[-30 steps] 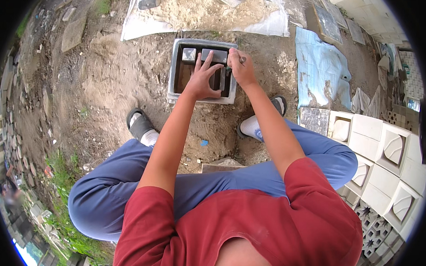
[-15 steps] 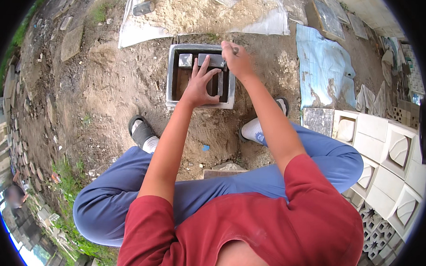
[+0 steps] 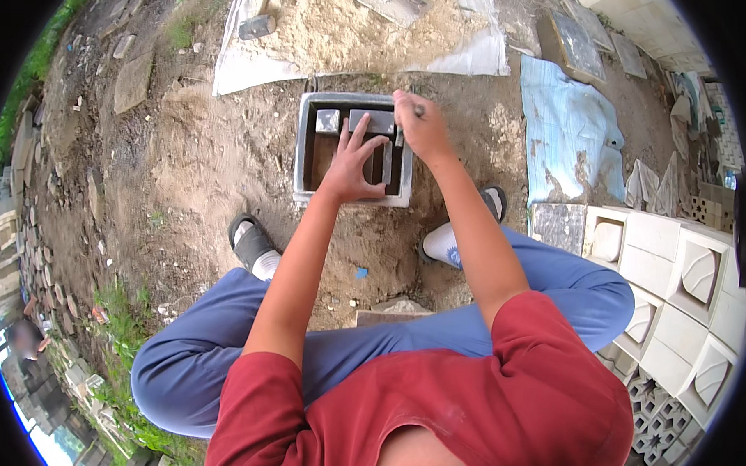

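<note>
A square grey metal mould frame (image 3: 297,166) rests on the dirt between my feet. Inside it are a small metal block (image 3: 327,120) at the back left, a longer metal block (image 3: 377,121) beside it and an upright bar (image 3: 387,163) on the right. My left hand (image 3: 356,167) is spread over the frame, fingertips on the long block and thumb near the bar's near end. At the back right corner, my right hand (image 3: 422,133) is closed round a tool's handle (image 3: 419,111). Its narrow dark lower part reaches down inside the right wall; its exact kind is hidden.
Beyond the frame, a white sheet (image 3: 256,75) bears a heap of pale sandy material (image 3: 325,41), a hammer (image 3: 256,27) and a trowel (image 3: 391,2). A blue sheet (image 3: 562,128) lies to the right, near stacked pale blocks (image 3: 648,240). Another person (image 3: 25,340) is at the far left.
The whole view has shifted slightly, so the frame sits lower in it. Both hands keep nearly the same places at the frame, the right one still gripping the tool.
</note>
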Tool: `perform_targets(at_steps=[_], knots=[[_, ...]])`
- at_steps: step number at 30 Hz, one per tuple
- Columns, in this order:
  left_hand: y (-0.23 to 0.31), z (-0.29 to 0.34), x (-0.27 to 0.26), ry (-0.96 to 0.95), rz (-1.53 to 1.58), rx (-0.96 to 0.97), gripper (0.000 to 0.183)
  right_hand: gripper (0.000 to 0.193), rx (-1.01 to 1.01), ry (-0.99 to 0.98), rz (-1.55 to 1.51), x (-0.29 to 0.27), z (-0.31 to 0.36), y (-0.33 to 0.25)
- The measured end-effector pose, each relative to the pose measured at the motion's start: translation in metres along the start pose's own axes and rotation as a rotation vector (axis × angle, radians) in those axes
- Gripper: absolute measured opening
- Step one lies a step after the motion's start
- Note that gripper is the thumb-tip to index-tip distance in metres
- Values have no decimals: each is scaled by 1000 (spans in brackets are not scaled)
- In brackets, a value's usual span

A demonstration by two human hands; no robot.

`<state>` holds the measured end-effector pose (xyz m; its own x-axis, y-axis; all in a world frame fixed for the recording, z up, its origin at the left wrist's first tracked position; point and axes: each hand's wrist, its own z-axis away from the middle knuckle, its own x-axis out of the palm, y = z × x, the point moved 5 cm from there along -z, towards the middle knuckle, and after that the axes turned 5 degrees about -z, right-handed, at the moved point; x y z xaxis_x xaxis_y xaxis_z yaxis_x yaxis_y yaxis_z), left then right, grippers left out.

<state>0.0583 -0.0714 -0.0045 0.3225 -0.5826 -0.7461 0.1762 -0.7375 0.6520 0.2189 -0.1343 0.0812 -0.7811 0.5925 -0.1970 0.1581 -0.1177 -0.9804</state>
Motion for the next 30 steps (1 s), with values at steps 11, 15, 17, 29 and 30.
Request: perform_targets(at_steps=[11,15,17,29,30], knots=[[2,-3,13,-8,4,-31,97,45,-27,-26,42,1,12,15],[-7,-3,8,10,-21,-21,98,48,37,31,-80,3,33,7],[-4,-3,10,22,4,-6,99,49,41,8,-40,5,36,18],[-16,8,12,-11,7,-35,100,48,145,-76,-91,15,58,-9],[-13,3,12,-10,16,-29,100,48,147,-71,-82,13,62,-3]])
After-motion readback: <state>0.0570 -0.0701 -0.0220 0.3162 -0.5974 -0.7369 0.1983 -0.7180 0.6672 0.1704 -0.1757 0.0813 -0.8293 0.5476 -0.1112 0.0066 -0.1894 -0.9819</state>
